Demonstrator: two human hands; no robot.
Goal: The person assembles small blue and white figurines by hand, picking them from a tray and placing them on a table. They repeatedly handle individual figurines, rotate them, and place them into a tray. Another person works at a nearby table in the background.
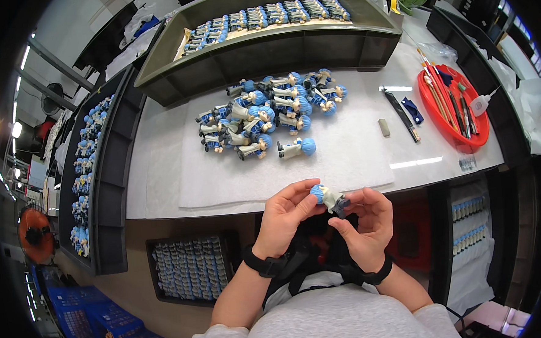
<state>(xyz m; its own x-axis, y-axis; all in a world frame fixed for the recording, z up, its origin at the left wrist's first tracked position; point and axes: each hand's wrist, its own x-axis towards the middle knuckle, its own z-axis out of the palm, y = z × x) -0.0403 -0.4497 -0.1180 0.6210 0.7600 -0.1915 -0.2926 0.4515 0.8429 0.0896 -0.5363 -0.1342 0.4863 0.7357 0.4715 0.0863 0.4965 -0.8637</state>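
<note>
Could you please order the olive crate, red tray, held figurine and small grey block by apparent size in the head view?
1. Olive crate
2. Red tray
3. Held figurine, nearer the camera
4. Small grey block

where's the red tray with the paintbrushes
In the head view, the red tray sits at the right of the white table, right of the slim black tool.

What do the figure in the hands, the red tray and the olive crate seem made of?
Figure: probably painted plastic or resin, matte-looking, by its smooth, moulded shape. Red tray: likely glossy plastic; its rim looks smooth and bright. Olive crate: apparently rigid plastic, satin, given its ribbed walls.
</note>
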